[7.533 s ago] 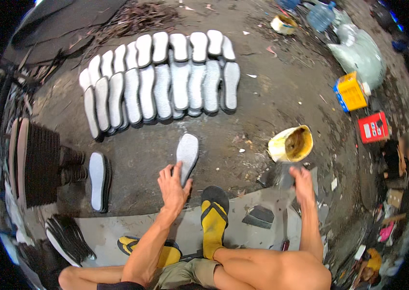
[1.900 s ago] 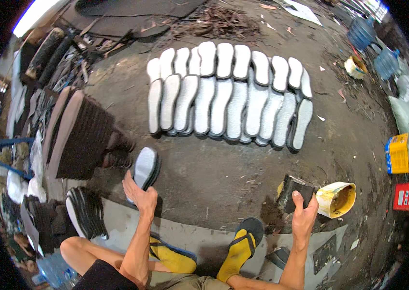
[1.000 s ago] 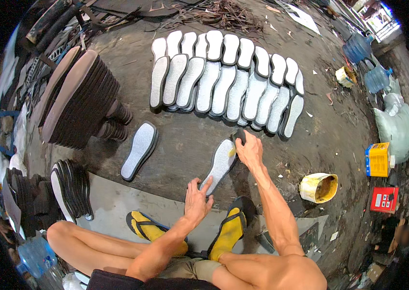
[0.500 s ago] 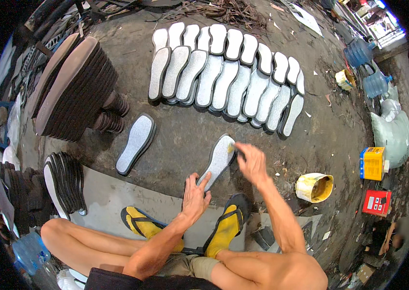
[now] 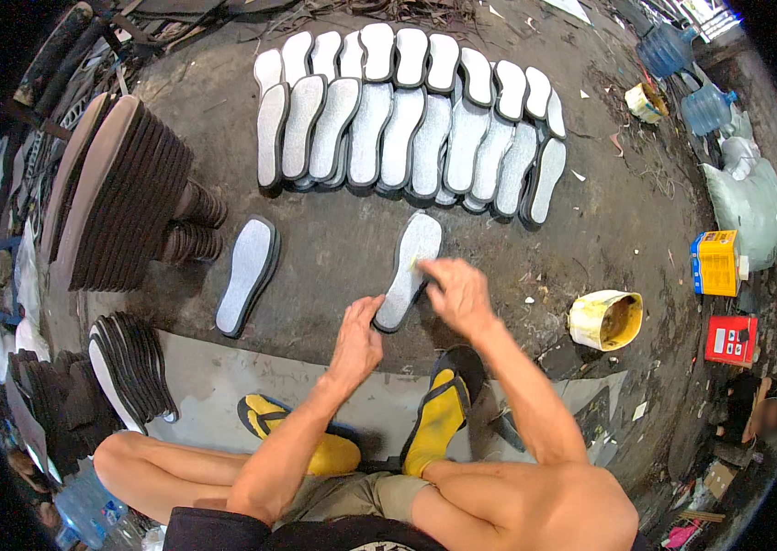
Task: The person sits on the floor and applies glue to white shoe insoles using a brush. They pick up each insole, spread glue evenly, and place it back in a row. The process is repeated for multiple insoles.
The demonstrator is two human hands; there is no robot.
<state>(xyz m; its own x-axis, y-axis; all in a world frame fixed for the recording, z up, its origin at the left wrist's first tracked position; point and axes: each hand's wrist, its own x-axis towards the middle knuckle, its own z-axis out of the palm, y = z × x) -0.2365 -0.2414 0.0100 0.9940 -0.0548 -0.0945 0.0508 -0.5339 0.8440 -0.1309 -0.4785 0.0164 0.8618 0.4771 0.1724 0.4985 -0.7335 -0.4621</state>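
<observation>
A shoe sole [image 5: 402,285] with a pale grey speckled top and dark edge lies on the floor before me, its heel toward me. My left hand [image 5: 356,344] grips the left edge of its heel with the fingertips. Over the right edge of its middle, my right hand [image 5: 460,292] is closed in a pinch; whatever is between its fingers is hidden. A small yellowish smear shows on the sole beside those fingertips. Farther left lies another pale-topped sole [image 5: 249,271]. To the right stands a white tub [image 5: 591,321] with yellow-brown stains inside.
Rows of pale-topped soles [image 5: 398,138] lie overlapped at the back. Tall stacks of brown soles [image 5: 118,202] stand at left, with dark stacked soles [image 5: 136,367] nearer. A yellow container [image 5: 715,263], a red box [image 5: 731,341] and blue water jugs [image 5: 708,108] line the right.
My right hand has moved from the sole's toe end toward its middle. The yellow smear at the toe no longer shows there. My left hand has shifted to the heel's left edge. The view has shifted.
</observation>
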